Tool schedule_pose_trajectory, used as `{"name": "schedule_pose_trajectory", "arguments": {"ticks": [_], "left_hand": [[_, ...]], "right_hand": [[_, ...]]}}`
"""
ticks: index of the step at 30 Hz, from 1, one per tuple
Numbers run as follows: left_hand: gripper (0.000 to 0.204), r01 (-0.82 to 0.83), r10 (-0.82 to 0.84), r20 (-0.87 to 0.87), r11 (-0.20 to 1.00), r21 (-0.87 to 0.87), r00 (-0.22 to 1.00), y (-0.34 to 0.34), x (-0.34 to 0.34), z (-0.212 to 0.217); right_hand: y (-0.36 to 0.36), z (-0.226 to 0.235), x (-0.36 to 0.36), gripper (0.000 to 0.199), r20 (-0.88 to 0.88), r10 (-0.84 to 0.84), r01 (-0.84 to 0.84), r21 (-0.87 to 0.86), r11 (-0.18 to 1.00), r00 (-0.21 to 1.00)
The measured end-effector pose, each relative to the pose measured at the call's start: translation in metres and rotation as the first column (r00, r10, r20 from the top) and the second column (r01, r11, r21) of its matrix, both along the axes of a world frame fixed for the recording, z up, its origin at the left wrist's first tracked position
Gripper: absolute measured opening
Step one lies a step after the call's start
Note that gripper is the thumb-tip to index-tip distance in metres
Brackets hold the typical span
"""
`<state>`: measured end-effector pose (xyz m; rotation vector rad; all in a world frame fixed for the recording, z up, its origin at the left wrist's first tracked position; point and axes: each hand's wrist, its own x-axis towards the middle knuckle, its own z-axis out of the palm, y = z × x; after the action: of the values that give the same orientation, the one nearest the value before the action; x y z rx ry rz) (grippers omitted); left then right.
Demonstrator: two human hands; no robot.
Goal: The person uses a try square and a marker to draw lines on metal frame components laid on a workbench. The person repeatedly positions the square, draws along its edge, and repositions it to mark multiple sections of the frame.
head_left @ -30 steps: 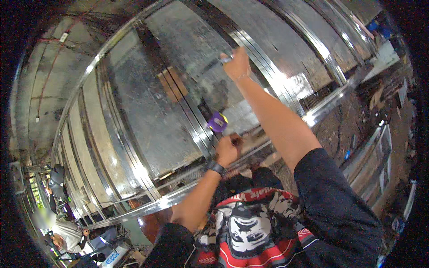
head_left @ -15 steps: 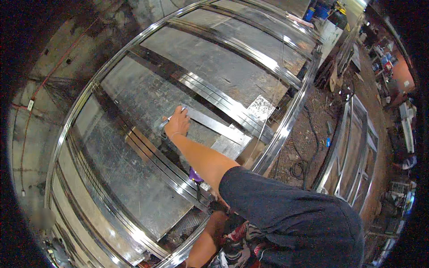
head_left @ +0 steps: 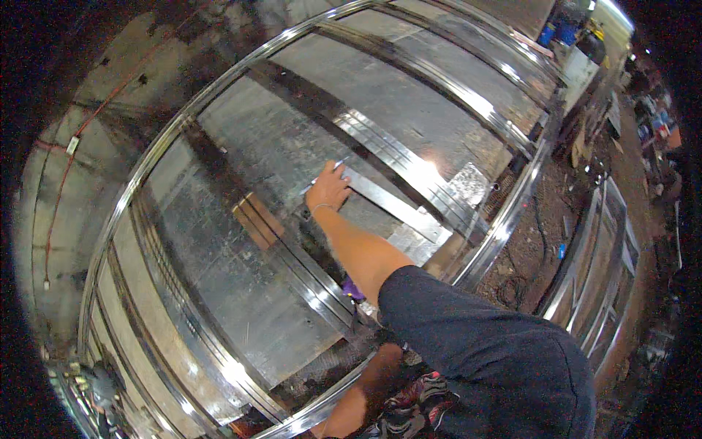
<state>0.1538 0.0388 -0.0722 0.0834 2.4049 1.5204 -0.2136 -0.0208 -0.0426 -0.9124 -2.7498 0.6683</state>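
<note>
My right hand [head_left: 329, 188] reaches across a large metal frame [head_left: 504, 228]. Its fingers are closed around a thin silvery rod or edge, too small to make out fully. From beside the fingertips a flat steel strip like a ruler or square blade [head_left: 391, 200] runs toward the frame's near rail. A bare metal plate [head_left: 413, 243] lies under the strip's lower end. Close to the frame's near rail is my left hand [head_left: 380, 338], dark in shadow and partly covered by my right sleeve, so its fingers are hidden. A small purple thing [head_left: 352, 290] shows just beyond it.
Shiny crossbars [head_left: 311, 289] span the frame over grey sheet. A wooden block [head_left: 257, 221] sits beside one bar. At right, another metal frame [head_left: 596, 271] stands over brown ground near a cable. A red line [head_left: 64, 186] crosses the floor at left; blue containers [head_left: 563, 33] stand far back.
The whole view has shifted, so the frame and both arms appear farther right. My right hand keeps its place beside the steel strip, with its fingers still closed.
</note>
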Motion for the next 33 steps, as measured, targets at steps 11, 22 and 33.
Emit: {"name": "schedule_pose_trajectory", "arguments": {"ticks": [11, 22, 33], "left_hand": [[0.027, -0.015, 0.014, -0.053, 1.000, -0.020, 0.998, 0.005, -0.015, -0.008], [0.023, -0.166, 0.163, -0.037, 0.982, -0.090, 0.986, 0.033, -0.019, 0.003], [0.016, -0.254, 0.073, -0.302, 0.741, -0.621, 0.951, 0.035, 0.000, 0.040]], "right_hand": [[0.016, 0.018, 0.045, 0.066, -0.124, 0.326, -0.347, -0.259, 0.901, 0.937], [0.177, 0.099, 0.134, 0.050, -0.272, 0.436, -0.388, -0.899, 0.204, 0.858], [0.310, 0.047, 0.224, 0.017, -0.226, 0.645, -0.395, -0.910, 0.128, 0.730]]}}
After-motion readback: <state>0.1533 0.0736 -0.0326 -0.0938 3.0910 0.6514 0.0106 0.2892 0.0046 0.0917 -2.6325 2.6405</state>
